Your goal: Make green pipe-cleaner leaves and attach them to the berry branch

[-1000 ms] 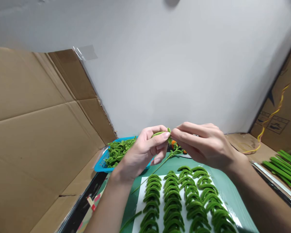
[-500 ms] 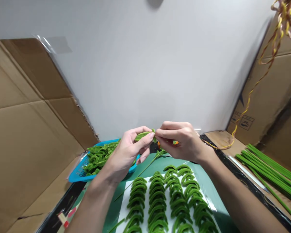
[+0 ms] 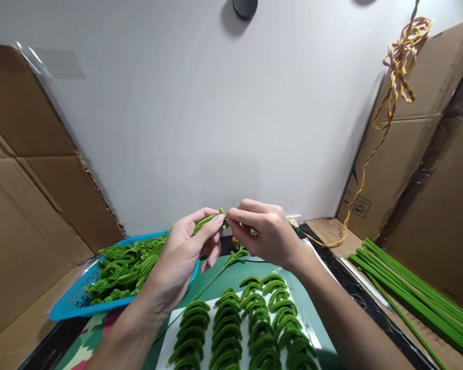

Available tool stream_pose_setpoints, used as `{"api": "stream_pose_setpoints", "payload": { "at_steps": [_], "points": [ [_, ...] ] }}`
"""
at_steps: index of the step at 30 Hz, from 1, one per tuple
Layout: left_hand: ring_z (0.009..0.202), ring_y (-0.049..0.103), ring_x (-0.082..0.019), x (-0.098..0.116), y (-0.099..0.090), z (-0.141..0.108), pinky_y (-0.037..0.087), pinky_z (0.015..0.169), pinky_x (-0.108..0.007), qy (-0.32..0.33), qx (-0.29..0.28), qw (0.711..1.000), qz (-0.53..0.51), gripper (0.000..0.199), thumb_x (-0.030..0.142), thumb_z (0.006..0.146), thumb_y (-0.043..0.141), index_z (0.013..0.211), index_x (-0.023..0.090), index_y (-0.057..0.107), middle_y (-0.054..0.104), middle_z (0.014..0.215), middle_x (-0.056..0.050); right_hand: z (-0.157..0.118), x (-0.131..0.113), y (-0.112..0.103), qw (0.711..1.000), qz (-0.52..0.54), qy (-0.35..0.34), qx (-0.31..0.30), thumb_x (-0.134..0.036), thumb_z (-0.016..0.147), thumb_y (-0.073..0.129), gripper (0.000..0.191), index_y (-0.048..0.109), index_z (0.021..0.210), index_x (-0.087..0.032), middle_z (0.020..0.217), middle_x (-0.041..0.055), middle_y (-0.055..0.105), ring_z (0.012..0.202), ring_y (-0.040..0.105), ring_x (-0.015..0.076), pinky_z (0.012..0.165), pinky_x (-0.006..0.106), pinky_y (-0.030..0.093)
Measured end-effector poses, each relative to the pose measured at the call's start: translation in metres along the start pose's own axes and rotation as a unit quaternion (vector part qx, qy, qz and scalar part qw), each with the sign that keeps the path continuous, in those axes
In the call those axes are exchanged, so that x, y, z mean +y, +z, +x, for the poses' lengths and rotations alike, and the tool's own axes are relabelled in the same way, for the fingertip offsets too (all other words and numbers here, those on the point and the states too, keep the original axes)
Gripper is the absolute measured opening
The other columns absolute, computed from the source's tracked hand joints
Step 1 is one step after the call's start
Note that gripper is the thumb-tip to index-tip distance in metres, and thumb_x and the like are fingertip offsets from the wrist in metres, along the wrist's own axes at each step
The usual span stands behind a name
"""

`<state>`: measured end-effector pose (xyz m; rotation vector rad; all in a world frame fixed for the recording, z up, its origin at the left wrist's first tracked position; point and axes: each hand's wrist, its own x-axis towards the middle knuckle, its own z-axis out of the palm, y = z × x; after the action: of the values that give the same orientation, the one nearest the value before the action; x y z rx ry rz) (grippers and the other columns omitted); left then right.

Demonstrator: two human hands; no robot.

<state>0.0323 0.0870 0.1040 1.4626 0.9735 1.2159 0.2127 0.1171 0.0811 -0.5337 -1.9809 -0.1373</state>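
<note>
Between thumb and fingers my left hand (image 3: 195, 239) holds a green fuzzy leaf-like piece (image 3: 205, 223). My right hand (image 3: 262, 228) pinches at the end of that same piece, its fingertips touching the left thumb tip. Beneath the hands, curved green pieces (image 3: 227, 329) lie in several columns on a white sheet (image 3: 167, 336). A long green stem (image 3: 216, 277) with a leafy top lies behind the sheet, and something small and orange shows partly behind the right hand.
A blue basket (image 3: 67, 303) of green fuzzy pieces (image 3: 127, 262) stands at the left. Long green stems (image 3: 416, 298) lie at the right on cardboard. Twisted yellow wire (image 3: 364, 169) hangs at the right. Cardboard panels (image 3: 27, 195) flank the white wall (image 3: 200, 113).
The view has shifted, so the hands and sheet appear further left and more of the basket and wire shows. Both hands keep their hold on the green piece.
</note>
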Motion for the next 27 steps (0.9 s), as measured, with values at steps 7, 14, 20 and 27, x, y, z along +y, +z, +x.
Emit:
{"api": "stream_pose_setpoints", "payload": {
  "at_steps": [7,14,20,27],
  "points": [
    [0.043,0.053,-0.007,0.000,-0.003,-0.003,0.037,0.035,-0.015,0.014,-0.047,0.999,0.020,0.029,0.046,0.094,0.074,0.092,0.020,0.061,0.058,0.066,0.006,-0.002,0.003,-0.013,0.997,0.064,0.036,0.001,-0.017,0.102,0.062,0.016,0.077,0.106,-0.016,0.081,-0.0003,0.065,0.061,0.052,0.0084,0.061,0.024,0.045],
    [0.042,0.051,-0.008,0.002,-0.005,-0.003,0.036,0.036,-0.017,0.013,-0.073,0.996,0.048,0.025,0.042,0.095,0.070,0.097,0.018,0.065,0.054,0.061,0.005,-0.003,0.010,-0.023,0.993,0.088,0.010,-0.072,-0.004,0.102,0.051,0.044,0.075,0.132,-0.025,0.117,0.0061,0.075,0.081,0.064,0.0108,0.067,0.026,0.050],
    [0.043,0.050,-0.008,0.002,-0.005,-0.004,0.035,0.037,-0.017,0.000,-0.081,0.994,0.067,0.022,0.039,0.094,0.070,0.094,0.018,0.064,0.053,0.060,0.006,-0.004,0.011,-0.026,0.996,0.035,0.020,-0.081,-0.015,0.107,0.058,0.031,0.076,0.130,-0.024,0.117,0.0065,0.077,0.081,0.067,0.0114,0.065,0.026,0.049],
    [0.045,0.051,-0.008,0.004,-0.006,-0.005,0.035,0.040,-0.017,-0.019,-0.100,0.992,0.080,0.024,0.039,0.093,0.070,0.086,0.018,0.060,0.054,0.062,0.006,-0.002,0.007,-0.032,0.993,0.028,0.005,-0.112,-0.009,0.105,0.058,0.033,0.079,0.123,-0.027,0.116,0.0044,0.076,0.077,0.067,0.0091,0.065,0.024,0.047]
  ]
}}
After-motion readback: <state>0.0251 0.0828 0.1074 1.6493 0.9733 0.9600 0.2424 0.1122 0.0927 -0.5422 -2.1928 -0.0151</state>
